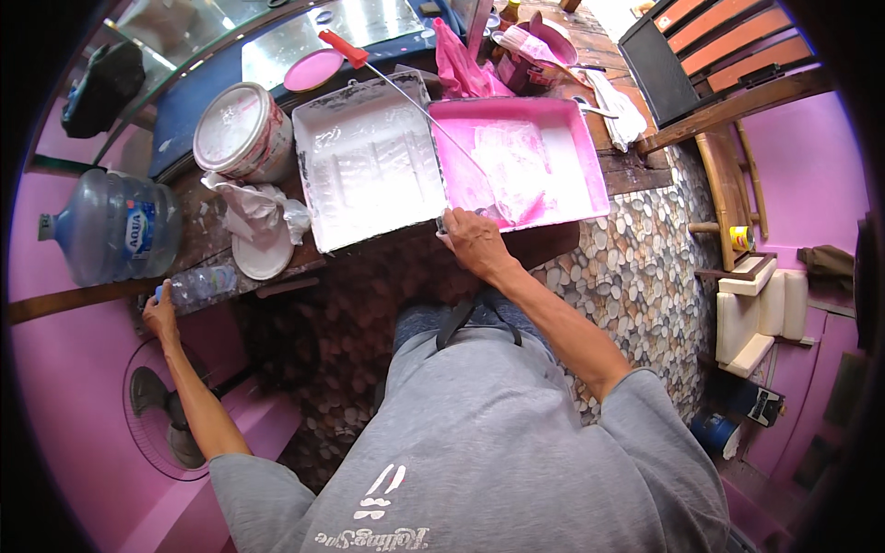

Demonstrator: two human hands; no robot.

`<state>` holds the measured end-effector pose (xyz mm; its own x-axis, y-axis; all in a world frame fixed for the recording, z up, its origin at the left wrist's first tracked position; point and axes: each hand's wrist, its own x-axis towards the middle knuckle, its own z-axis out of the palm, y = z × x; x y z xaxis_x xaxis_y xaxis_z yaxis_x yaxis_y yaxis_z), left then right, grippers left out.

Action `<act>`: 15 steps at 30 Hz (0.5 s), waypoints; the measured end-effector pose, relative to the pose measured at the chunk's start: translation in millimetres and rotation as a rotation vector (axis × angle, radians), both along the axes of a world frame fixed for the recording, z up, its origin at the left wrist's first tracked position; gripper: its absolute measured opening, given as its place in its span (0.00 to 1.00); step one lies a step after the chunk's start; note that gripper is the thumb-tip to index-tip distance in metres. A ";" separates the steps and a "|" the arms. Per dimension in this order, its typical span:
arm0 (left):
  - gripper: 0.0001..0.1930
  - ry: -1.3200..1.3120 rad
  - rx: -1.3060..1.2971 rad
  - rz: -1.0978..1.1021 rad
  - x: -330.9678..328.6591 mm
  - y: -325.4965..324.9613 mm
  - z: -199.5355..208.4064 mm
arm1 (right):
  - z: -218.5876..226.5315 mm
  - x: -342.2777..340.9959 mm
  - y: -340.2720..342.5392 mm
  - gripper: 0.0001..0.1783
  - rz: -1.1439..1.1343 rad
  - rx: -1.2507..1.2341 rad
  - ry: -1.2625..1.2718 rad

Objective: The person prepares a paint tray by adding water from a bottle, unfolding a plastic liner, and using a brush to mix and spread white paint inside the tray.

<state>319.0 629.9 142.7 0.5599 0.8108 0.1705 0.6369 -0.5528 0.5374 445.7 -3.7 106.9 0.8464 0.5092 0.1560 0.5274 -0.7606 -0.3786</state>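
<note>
My left hand (161, 318) is at the far left, its fingers closed at the blue-capped end of a small clear plastic bottle (205, 286) lying on its side. In the middle, my right hand (476, 241) has curled fingers at the near left corner of a pink-coated paint tray (590, 152); the fingertips are partly hidden. Wet pink paint covers much of that tray. A paint roller with a red handle (343, 48) lies across it, its thin rod slanting down toward my right hand. Against its left side sits a whitish paint tray (369, 166).
Left of the trays stand a lidded paint bucket (241, 134), crumpled plastic over a round lid (263, 256) and a large water jug (120, 229). Behind are a pink bag (461, 64) and a paint-smeared tub (530, 69). A fan (166, 415) is below left; a wooden chair (737, 175) stands right.
</note>
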 end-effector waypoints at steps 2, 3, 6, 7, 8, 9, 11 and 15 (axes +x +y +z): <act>0.25 0.024 -0.089 0.020 7.5 0.5 -0.1 | 7.4 -2.3 -3.1 0.11 0.072 -0.006 -0.088; 0.26 0.032 -0.091 0.039 7.3 0.5 0.7 | 11.1 -2.5 -1.7 0.11 0.065 -0.005 -0.086; 0.33 0.168 -0.113 0.127 -3.7 4.0 7.6 | 24.7 -9.0 7.3 0.10 0.102 0.014 -0.153; 0.33 0.165 -0.115 0.118 -2.8 -5.9 7.3 | 31.9 -11.8 8.7 0.11 0.111 0.056 -0.201; 0.36 0.148 0.236 0.240 -1.3 -22.4 3.0 | 40.0 -13.9 7.6 0.12 0.122 0.094 -0.253; 0.39 0.125 0.589 0.362 -1.5 -38.6 1.0 | 48.9 -16.5 4.9 0.12 0.117 0.087 -0.259; 0.46 -0.018 0.518 0.347 -2.9 -75.4 2.3 | 66.9 -23.6 -4.2 0.16 0.055 0.188 -0.359; 0.28 -0.346 0.324 0.123 -15.2 -224.2 -2.8 | 94.2 -36.4 -47.2 0.14 -0.224 0.349 -0.344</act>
